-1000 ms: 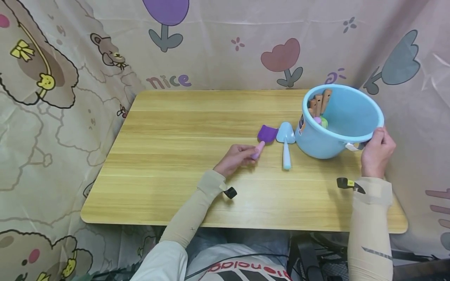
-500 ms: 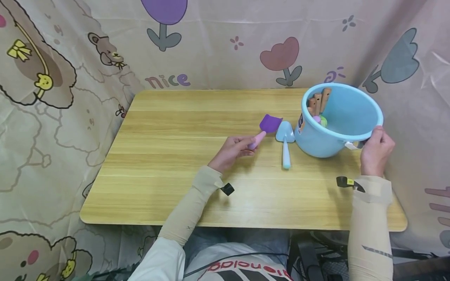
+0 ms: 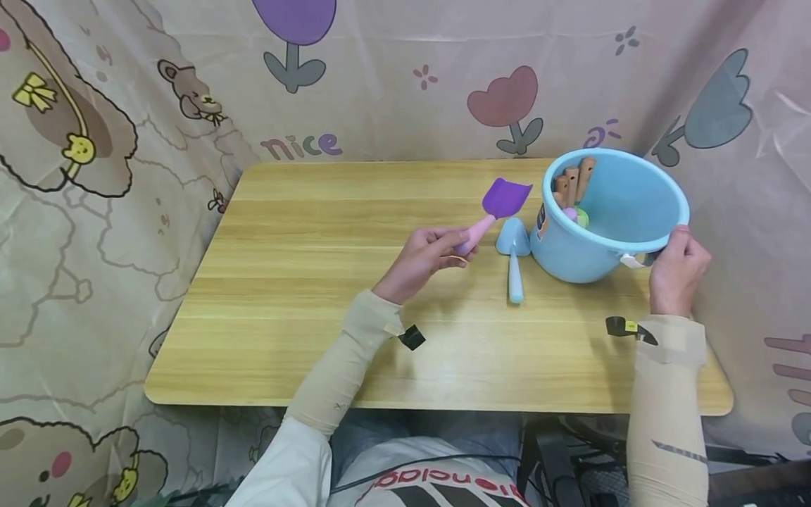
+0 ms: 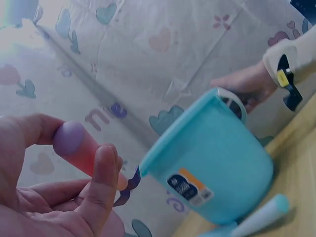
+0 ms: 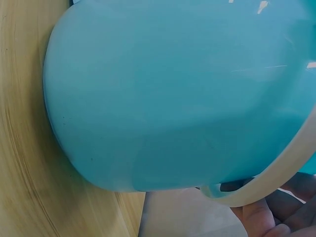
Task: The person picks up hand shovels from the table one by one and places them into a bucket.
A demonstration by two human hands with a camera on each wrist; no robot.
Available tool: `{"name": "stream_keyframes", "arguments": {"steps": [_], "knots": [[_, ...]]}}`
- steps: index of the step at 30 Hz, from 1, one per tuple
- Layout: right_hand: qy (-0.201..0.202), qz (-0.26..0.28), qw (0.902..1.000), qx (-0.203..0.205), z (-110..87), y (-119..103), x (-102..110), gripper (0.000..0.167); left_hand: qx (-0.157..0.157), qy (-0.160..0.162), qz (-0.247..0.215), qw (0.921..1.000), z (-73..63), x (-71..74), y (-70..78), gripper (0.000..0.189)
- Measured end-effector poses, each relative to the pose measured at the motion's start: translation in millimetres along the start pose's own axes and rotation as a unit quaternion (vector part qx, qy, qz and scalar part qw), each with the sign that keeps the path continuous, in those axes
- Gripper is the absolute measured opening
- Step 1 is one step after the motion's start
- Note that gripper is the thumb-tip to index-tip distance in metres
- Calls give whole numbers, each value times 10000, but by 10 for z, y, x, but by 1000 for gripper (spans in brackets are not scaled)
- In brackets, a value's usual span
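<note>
Between thumb and fingers my left hand (image 3: 423, 259) pinches the pink handle of a toy shovel (image 3: 505, 198), its purple blade raised above the table and pointing toward the bucket. My right hand (image 3: 681, 273) grips the near right rim of a light blue bucket (image 3: 589, 257), beside its white handle (image 5: 276, 173). Inside the bucket, several brown wooden handles (image 3: 572, 184) lean against the left wall, with something lilac and green under them. A light blue toy trowel (image 3: 516, 271) lies on the table just left of the bucket, blade toward the back.
The wooden table (image 3: 285, 282) has its back edge along a printed curtain (image 3: 393, 84). More curtain hangs at the left and right sides. A black wrist camera (image 3: 413, 337) sits on the left wrist, another on the right.
My left hand has lifted the purple shovel off the table, and its blade has moved up and right toward the bucket. The right hand and bucket have stayed put.
</note>
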State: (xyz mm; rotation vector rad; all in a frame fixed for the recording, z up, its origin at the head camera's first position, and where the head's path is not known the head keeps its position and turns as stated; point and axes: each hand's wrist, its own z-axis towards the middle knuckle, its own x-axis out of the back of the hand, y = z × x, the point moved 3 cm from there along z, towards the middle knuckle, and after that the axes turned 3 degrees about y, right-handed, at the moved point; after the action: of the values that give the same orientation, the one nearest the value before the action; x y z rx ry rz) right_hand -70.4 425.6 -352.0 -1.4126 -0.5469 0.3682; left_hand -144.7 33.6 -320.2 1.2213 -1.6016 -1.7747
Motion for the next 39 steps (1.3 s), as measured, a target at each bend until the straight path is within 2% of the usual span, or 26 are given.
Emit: {"name": "stream_keyframes", "arguments": {"steps": [7, 11, 20, 28, 34, 39], "knots": [[-92, 211, 9996, -138, -3, -6, 7, 56, -29, -279, 127, 9995, 76, -225, 129, 34], [-114, 411, 9988, -249, 6, -2, 7, 55, 70, -394, 219, 9990, 146, -364, 163, 34], [-257, 1002, 9921, -707, 41, 2, 28, 53, 133, -834, 446, 9954, 320, -654, 155, 33], [-456, 1448, 9845, -879, 70, -2, 29, 50, 295, -1225, 779, 9890, 468, -902, 133, 31], [-446, 1289, 9875, -793, 53, 1, 20, 50, 455, -1302, 861, 9867, 583, -1021, 89, 28], [-334, 1203, 9901, -645, 42, -3, 25, 52, 368, -1374, 965, 9851, 654, -1100, 110, 30]]}}
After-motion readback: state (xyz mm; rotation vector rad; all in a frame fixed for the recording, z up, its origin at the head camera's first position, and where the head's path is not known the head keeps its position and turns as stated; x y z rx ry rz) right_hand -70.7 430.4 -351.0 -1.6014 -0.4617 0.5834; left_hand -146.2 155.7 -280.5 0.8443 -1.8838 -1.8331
